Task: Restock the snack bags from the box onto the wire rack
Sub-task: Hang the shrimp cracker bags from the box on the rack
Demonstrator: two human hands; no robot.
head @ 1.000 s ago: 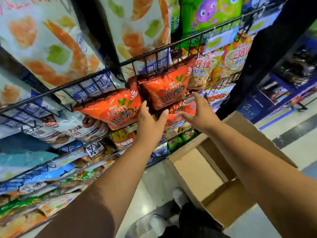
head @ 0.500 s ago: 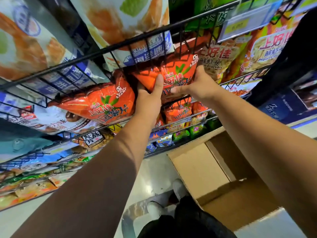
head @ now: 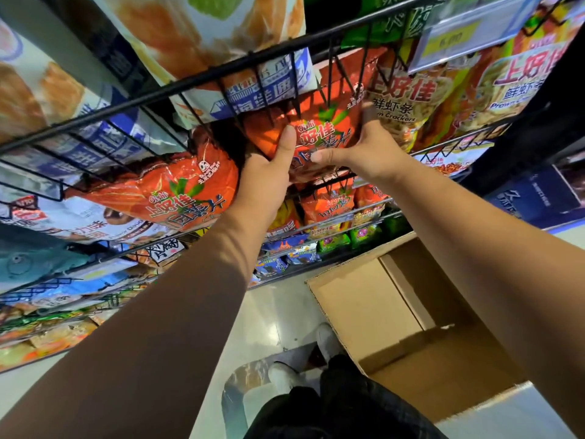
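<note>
Hands meet on one orange snack bag (head: 329, 122): the left hand (head: 269, 182) lays its thumb up the bag's front with its fingers hidden behind, and the right hand (head: 364, 147) clasps it from three o'clock, thumb stretched across the lower front and fingers up the right edge, so both grip it and neither is free. The bag is partly inside a tier of the wire rack (head: 221, 74), its top behind the black wires of the tier above. The step in hand looks like seating this bag in its slot. The next move probably calls for pushing it back and upright before letting go. At nine o'clock from the hands a second orange bag (head: 177, 194) lies tilted on the same tier, just beside the left hand, and may need straightening. At two o'clock the prawn cracker bags (head: 408, 103) press against the held bag, leaving the slot tight. The slanting wires over the bag's top could snag the foil. A price tag (head: 456, 42) hangs at one o'clock. Smaller orange packs (head: 329, 207) fill the tier at six o'clock. Down at five o'clock the box (head: 373, 308) stands open, and no bags show in the part in view, so restocking seems nearly done.
</note>
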